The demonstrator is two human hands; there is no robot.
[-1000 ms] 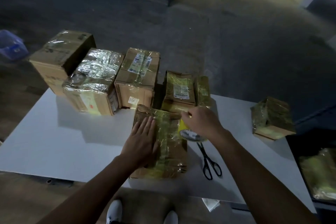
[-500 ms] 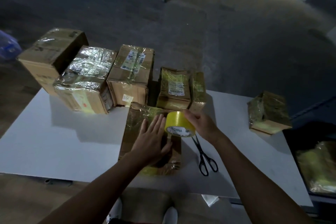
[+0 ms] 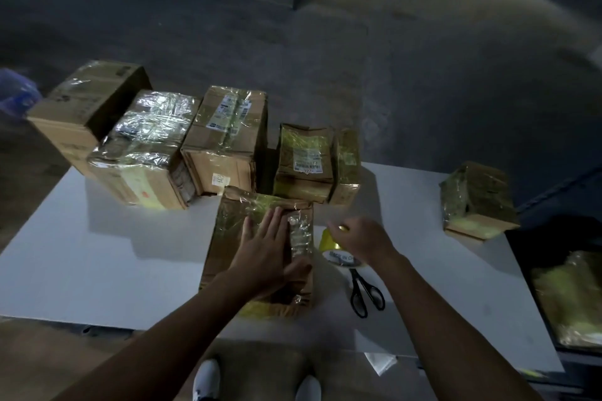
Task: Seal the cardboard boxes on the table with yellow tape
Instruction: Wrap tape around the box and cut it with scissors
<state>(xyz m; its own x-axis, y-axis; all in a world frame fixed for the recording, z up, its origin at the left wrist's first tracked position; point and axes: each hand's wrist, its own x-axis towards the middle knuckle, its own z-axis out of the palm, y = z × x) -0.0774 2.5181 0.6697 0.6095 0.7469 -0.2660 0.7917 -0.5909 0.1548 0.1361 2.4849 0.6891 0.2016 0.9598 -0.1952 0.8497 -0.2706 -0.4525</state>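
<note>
Centrally, a left hand (image 3: 265, 252) lies flat, fingers straight, pressing down a tape-wrapped brown cardboard box (image 3: 233, 228) on a white table (image 3: 97, 254), likely steadying it. Just right, the right hand (image 3: 363, 238) curls round a yellow tape roll (image 3: 327, 239), above black scissors (image 3: 365, 293).

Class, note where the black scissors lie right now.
In the head view the scissors lie on the white table, right of the box under the left hand, on the near side of the tape roll in the right hand.
</note>
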